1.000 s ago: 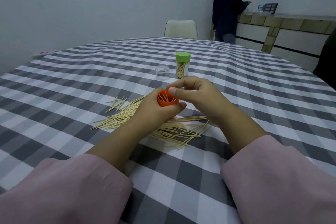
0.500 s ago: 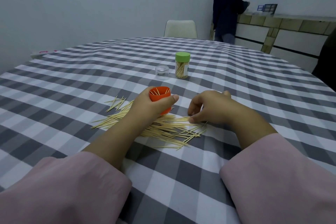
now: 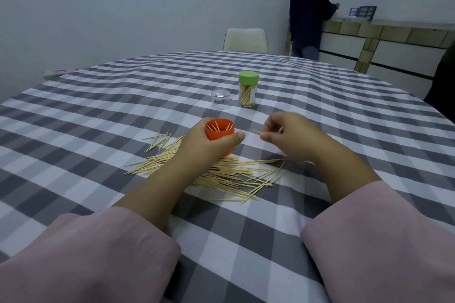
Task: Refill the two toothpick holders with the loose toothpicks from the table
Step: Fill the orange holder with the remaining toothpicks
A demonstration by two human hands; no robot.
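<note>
My left hand (image 3: 206, 147) grips an open orange toothpick holder (image 3: 219, 130) with a few toothpicks standing in it, held just above the checked tablecloth (image 3: 98, 115). To its right, my right hand (image 3: 293, 136) pinches a toothpick (image 3: 254, 131) whose tip points toward the orange holder. A pile of loose toothpicks (image 3: 221, 174) lies on the cloth under and between my wrists. Farther back stands a clear holder with a green lid (image 3: 248, 88), partly filled with toothpicks.
A small clear plastic cap (image 3: 220, 98) sits left of the green-lidded holder. A pale chair (image 3: 245, 39) stands at the table's far edge. A person in dark clothes (image 3: 307, 10) stands at a counter (image 3: 384, 39) at the back right.
My right hand went down from the orange holder to the pile, then rose with a toothpick pinched in its fingers. My left hand shifted the holder slightly left and tilted it more upright.
</note>
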